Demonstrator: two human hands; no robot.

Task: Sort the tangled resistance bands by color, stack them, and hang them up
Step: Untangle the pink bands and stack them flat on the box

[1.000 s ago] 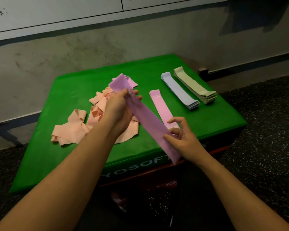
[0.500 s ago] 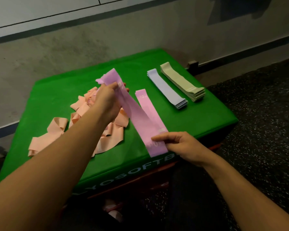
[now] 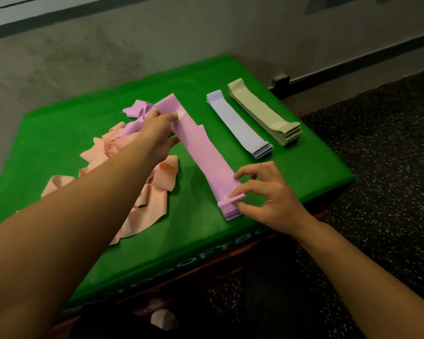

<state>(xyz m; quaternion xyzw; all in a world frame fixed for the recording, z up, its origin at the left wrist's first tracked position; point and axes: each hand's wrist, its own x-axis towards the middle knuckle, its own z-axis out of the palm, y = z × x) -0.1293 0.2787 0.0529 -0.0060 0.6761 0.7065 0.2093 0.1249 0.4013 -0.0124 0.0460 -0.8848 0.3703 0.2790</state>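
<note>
Closest to the camera, the right hand [image 3: 267, 194] is at the front end of the pink band [image 3: 206, 157], pinching that end between thumb and fingertips, right on top of a small pink stack [image 3: 230, 212] lying on the green table [image 3: 304, 172] near its front edge. The band runs from there diagonally up and away to the left hand [image 3: 157, 129], which is closed around its far end and holds it a bit above the table.

Left of the pink band there's the messy peach pile [image 3: 142, 199], loose and crumpled, spreading toward the table's left side. A couple of purple-pink loops [image 3: 136, 111] sit tangled just behind the left hand.

Right of the pink band, further back, two neat stacks lie side by side without touching: the lavender stack [image 3: 240, 126] nearer the band, then the sage green stack [image 3: 264, 111] beyond it, toward the table's right edge. Behind the table is a grey wall [image 3: 132, 52].
</note>
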